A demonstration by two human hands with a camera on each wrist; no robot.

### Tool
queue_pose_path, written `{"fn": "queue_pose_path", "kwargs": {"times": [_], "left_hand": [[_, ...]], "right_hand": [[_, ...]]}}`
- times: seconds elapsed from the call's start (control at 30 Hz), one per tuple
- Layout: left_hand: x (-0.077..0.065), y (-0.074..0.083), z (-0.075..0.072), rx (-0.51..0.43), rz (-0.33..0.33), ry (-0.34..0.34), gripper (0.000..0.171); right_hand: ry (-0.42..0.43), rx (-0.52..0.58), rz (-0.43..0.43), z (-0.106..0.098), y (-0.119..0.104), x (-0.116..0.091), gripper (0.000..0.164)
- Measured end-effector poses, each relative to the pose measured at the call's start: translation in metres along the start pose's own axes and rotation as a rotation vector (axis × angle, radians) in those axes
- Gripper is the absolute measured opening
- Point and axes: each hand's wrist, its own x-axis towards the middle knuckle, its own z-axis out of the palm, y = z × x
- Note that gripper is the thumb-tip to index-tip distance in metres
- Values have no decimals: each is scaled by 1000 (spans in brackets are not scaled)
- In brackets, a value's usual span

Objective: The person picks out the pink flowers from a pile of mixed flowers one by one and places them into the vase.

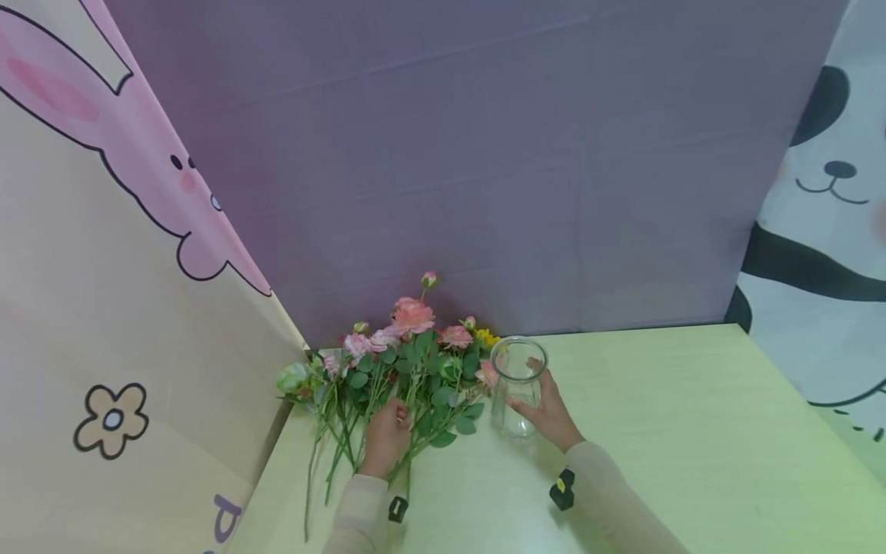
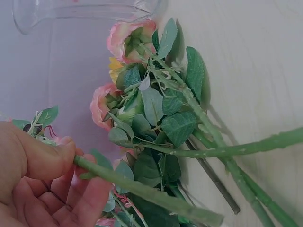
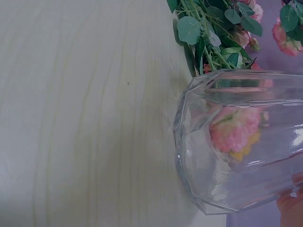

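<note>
Green stem (image 2: pixel 149 194) pinched by left hand (image 1: pixel 388 437); right hand (image 1: pixel 551 412), partly hidden, grips glass jar (image 3: pixel 258 151).

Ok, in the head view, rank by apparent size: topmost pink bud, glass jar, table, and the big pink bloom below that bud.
Largest to smallest, as they look there:
1. Table
2. Glass jar
3. Big pink bloom
4. Topmost pink bud

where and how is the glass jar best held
Probably round the side wall of the jar, below the rim, coming from its right, where the right hand holds it. The flowers crowd its left, and its mouth faces up, so a side grip should leave the opening free.
</note>
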Motion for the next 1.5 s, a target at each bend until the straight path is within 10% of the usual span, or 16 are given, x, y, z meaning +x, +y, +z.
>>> {"fn": "queue_pose_path", "kwargs": {"times": [1.5], "left_hand": [[11, 40, -5, -92, 145, 167, 11]], "right_hand": [[-11, 1, 95, -3, 9, 2, 97]]}}
